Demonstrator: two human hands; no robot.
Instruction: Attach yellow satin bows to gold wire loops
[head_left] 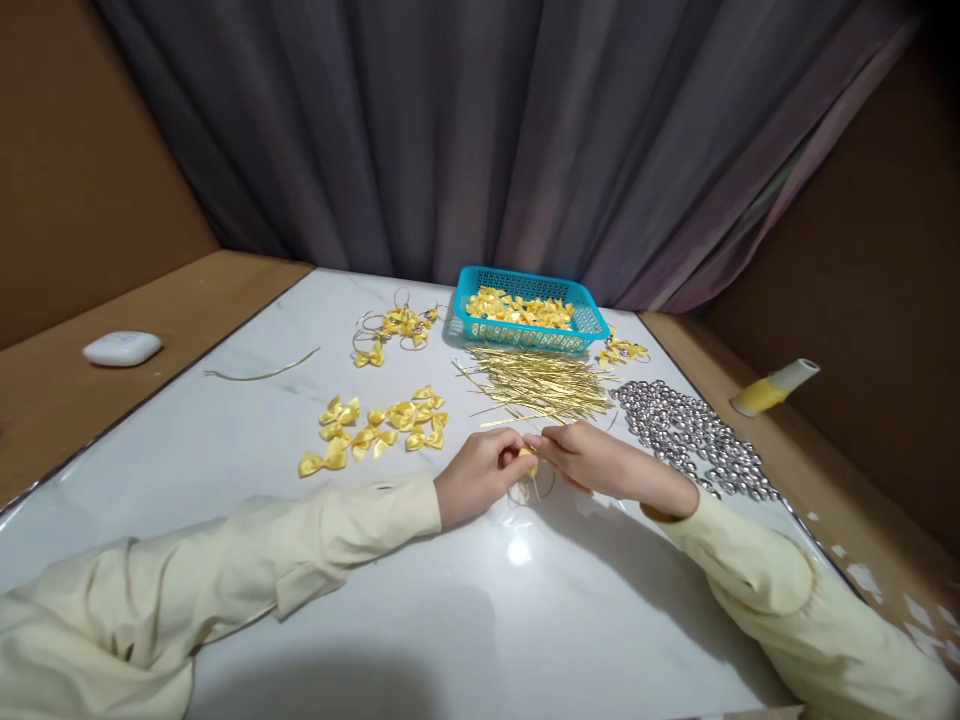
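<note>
My left hand point(484, 475) and my right hand point(581, 457) meet over the white table, their fingers pinched around one small yellow bow point(528, 462). A thin gold twist tie point(551, 485) curls in a loop below the bow, between the hands. The fingertips cover most of the bow, so how it joins the tie is hidden. Just beyond my hands lies a pile of straight gold twist ties point(544, 385). Several loose yellow bows point(375, 428) are spread to the left of my left hand. A heap of shiny silver bells or beads point(690, 435) lies right of my right hand.
A blue basket point(592, 325) of yellow bows stands at the back. Bows with looped ties point(405, 325) lie left of it, and more bows point(622, 350) lie right. A single tie point(262, 375) lies far left. A white case point(122, 348) and a yellow-white tube point(774, 388) rest on the side boards.
</note>
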